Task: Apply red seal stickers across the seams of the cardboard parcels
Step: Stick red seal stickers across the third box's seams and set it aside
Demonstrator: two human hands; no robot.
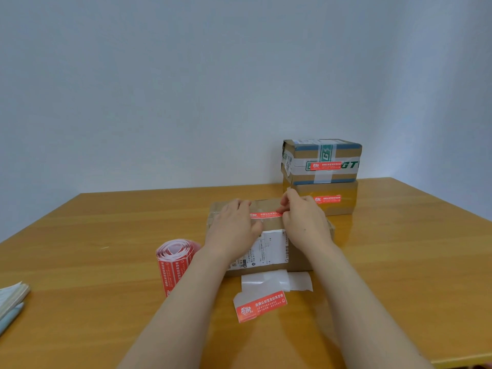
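– At the fingertips, what lies there?
– A red seal sticker [266, 214], a thin glossy strip with white print, lying across the taped top of a brown cardboard parcel [273, 224]. The left hand [234, 227] lies flat, its straight fingers [241, 205] pressing the strip's left end. The right hand [306, 222] pinches the right end between thumb and forefinger.
– And further out on the box?
– A white shipping label [266, 249], matte and rectangular, covers its near part, between the wrists.
– Around it?
– Just in front lie crumpled white backing papers [277, 282] and a loose sticker [262, 306], partly on its backing. To the left stands a coiled roll of stickers [174, 259]. Far right, against the wall, a taped parcel [322, 161] sits on a plain one [343, 206], each with a red strip on its near face. All rest on a smooth wooden table [399, 262].
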